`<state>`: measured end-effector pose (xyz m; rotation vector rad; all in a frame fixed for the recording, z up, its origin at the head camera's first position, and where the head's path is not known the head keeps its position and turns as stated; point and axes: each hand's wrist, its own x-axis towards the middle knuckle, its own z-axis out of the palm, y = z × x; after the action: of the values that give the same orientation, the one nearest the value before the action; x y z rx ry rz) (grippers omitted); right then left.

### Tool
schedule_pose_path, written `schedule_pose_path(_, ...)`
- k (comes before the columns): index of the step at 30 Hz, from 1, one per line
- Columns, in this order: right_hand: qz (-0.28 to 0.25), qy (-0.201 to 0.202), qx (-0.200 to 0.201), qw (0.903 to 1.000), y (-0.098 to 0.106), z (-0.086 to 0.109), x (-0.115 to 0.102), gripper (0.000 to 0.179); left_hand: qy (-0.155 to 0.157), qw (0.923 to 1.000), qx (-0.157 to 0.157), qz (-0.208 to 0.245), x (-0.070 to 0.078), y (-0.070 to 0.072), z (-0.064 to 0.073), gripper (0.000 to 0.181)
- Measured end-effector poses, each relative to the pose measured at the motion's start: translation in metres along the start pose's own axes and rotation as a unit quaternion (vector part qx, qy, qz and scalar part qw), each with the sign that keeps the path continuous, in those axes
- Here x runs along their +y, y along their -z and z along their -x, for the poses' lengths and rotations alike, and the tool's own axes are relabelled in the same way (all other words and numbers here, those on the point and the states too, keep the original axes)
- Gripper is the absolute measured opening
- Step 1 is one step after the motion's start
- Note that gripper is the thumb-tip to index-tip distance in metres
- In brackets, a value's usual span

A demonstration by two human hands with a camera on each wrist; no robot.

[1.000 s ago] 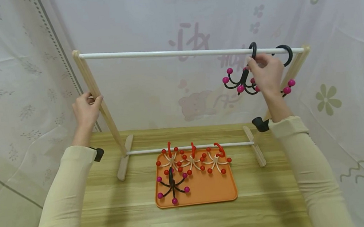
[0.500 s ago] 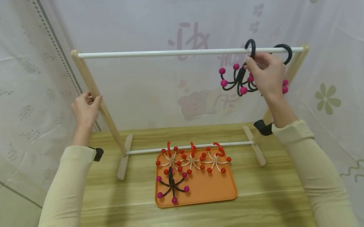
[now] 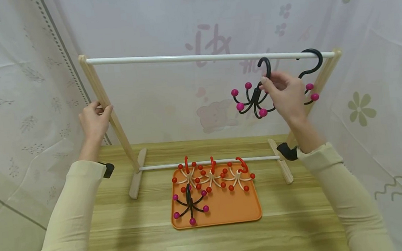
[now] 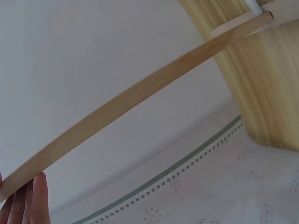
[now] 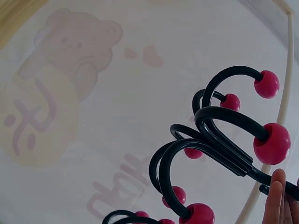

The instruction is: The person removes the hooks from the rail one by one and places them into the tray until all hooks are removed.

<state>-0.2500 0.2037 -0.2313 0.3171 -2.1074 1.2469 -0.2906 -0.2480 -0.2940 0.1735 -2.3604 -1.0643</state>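
Observation:
My right hand (image 3: 287,95) pinches a black hanger with curled arms and pink ball tips (image 3: 256,96) by the base of its hook. The hook top sits just below the white top bar (image 3: 180,58) in the head view. The right wrist view shows its curved arms (image 5: 224,149) spreading away from the fingertips. My left hand (image 3: 96,121) grips the wooden left post (image 3: 113,117), thumb in front and fingers behind; in the left wrist view, fingers (image 4: 39,200) lie against the post's edge. A second black hanger (image 3: 314,60) hangs at the bar's right end, partly behind my right hand.
An orange tray (image 3: 234,211) lies on the wooden table (image 3: 234,245). On it are three cream hangers with red hooks and balls (image 3: 212,177) in a row and another black hanger (image 3: 190,203). The rack's lower bar (image 3: 161,167) runs behind the tray. Patterned curtains surround the table.
My right hand has brought the black hanger down and left, its hook passing from bar height to below the bar. More of the second hanger shows. The left hand stays on the post.

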Motion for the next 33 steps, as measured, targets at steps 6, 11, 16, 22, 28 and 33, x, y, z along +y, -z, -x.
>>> schedule_pose_path(6, -0.001, -0.010, -0.022, 0.9997, -0.006, 0.017, 0.007, 0.030, -0.004, 1.0000, -0.001, 0.000, 0.000, 0.000, 0.000, 0.038)
schedule_pose_path(11, -0.013, -0.014, -0.042, 0.9989, -0.010, 0.032, 0.008, 0.026, -0.006, 1.0000, 0.000, 0.003, 0.000, 0.000, 0.000, 0.038)
schedule_pose_path(16, -0.037, -0.014, -0.057, 0.9976, -0.014, 0.050, -0.006, 0.021, -0.007, 1.0000, 0.000, 0.007, 0.000, 0.000, 0.000, 0.038)
schedule_pose_path(22, -0.067, -0.003, -0.079, 0.9946, -0.020, 0.067, -0.002, 0.019, -0.004, 0.9999, -0.007, 0.010, -0.001, 0.001, 0.000, 0.040)
schedule_pose_path(28, -0.090, -0.002, -0.096, 0.9913, -0.026, 0.082, 0.008, 0.018, -0.002, 0.9999, -0.008, 0.008, -0.001, 0.001, 0.000, 0.041)
schedule_pose_path(33, -0.080, -0.015, -0.109, 0.9906, -0.029, 0.095, 0.011, 0.017, 0.001, 0.9999, -0.009, 0.012, -0.002, 0.000, 0.000, 0.039)
